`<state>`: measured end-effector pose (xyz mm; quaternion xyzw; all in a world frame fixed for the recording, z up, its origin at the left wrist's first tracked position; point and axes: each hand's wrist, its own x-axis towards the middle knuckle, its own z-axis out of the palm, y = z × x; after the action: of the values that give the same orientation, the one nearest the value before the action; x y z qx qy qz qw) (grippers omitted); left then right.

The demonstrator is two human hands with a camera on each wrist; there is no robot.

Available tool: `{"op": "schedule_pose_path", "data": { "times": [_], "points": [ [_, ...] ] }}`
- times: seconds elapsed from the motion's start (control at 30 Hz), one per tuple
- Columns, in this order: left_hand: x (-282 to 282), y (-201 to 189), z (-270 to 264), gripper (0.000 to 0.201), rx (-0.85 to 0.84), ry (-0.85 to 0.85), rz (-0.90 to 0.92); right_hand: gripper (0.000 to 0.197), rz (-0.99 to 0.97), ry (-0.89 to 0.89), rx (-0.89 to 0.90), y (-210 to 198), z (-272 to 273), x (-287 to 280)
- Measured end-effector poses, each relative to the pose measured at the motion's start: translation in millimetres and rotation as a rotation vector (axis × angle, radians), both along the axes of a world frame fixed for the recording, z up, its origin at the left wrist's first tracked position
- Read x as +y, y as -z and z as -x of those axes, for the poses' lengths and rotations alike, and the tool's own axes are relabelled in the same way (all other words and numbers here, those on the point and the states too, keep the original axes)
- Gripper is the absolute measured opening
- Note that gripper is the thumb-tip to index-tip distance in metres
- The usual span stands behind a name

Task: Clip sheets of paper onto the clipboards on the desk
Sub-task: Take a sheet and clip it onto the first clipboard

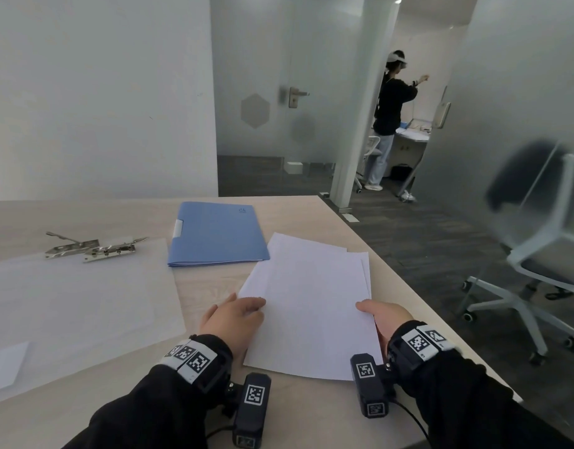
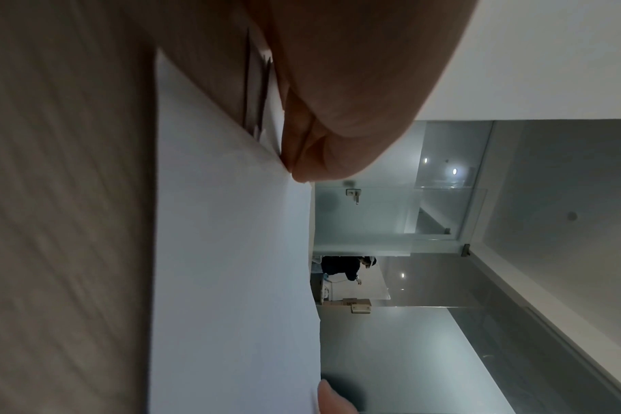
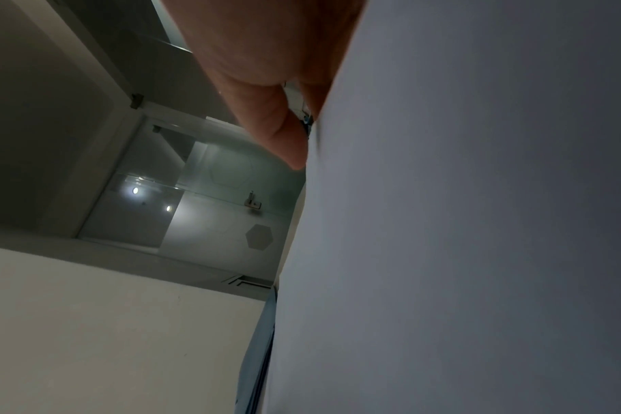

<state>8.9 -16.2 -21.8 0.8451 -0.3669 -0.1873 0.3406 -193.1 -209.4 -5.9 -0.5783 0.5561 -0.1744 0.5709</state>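
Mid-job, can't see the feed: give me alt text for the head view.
Both hands, left and right, hold the side edges of a white paper sheet on a pale wooden desk. Left lie translucent clipboards with metal clips; behind, a closed blue folder.

Black long sleeves down to both wrists. Black wrist straps wrapped with white bands bearing square black-and-white coded markers. Small black box-shaped wrist cameras mounted below each wrist, each showing a white coded marker on top and another on its end. Thin black cables trailing back from the camera units.
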Motion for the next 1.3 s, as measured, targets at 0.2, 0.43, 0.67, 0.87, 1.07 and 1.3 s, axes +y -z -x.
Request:
{"op": "schedule_pose_path", "data": {
  "times": [0.2, 0.43, 0.67, 0.87, 1.07, 1.3],
  "points": [
    [8.3, -8.5, 6.7, 0.032, 0.106, -0.049, 0.108, 0.013, 0.120, -0.076, 0.063, -12.1, 1.0, 6.0],
    [14.7, -14.2, -2.6, 0.042, 0.225, -0.123, 0.320, 0.012, 0.216, -0.035, -0.180, -9.1, 24.1, 25.8],
    [14.6, -57.1, -6.6, 0.048, 0.272, -0.039, 0.567, 0.015, 0.276, -0.056, -0.461, -29.9, 15.3, 54.7],
    [30.3, -89.2, -0.7, 0.011, 0.308, -0.056, 0.792, 0.013, 0.328, -0.039, -0.658, -46.8, 5.2, 68.8],
    [42.5, -67.4, 11.5, 0.017, 0.323, -0.016, 0.761, 0.017, 0.296, -0.107, -0.765, -38.3, 6.4, 79.5],
    [38.6, -56.4, 27.8, 0.022, 0.370, -0.003, 0.743, 0.070, 0.306, -0.143, -0.757, -31.3, 5.5, 80.5]
  ]
}}
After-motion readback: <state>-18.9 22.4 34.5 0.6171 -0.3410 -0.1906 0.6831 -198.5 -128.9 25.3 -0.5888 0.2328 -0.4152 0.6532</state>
